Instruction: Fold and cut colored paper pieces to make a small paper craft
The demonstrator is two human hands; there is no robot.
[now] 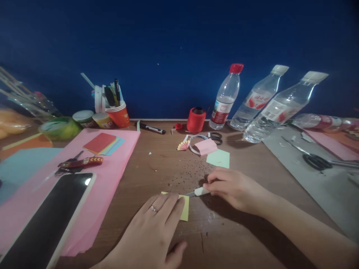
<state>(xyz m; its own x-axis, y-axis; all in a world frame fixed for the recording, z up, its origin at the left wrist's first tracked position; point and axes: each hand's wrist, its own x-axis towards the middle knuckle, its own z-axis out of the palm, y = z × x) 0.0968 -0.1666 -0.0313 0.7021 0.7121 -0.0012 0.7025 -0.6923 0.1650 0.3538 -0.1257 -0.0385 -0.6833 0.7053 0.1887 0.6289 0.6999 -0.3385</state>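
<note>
Under the outstretched fingers of my left hand [159, 220] lies a small yellow paper sheet [185, 210], pressed flat on the brown table. A ring sits on one finger of that hand. My right hand [235, 186] is closed round the white handle of a utility knife [201, 191]. The blade points left and meets the upper right edge of the yellow paper. Dark crumbs [187, 173] are scattered just beyond the knife. A mint green paper piece [219, 158] and a pink paper piece [206, 146] lie past my right hand, near a small folded paper fan [183, 145].
Along the back stand a red thread spool [196, 120], a red-capped bottle [224, 99] and two white-capped bottles. On the left, pink sheets [123, 149] carry a phone [53, 220], a red cutter [81, 163] and coloured squares. Scissors [316, 161] lie at right.
</note>
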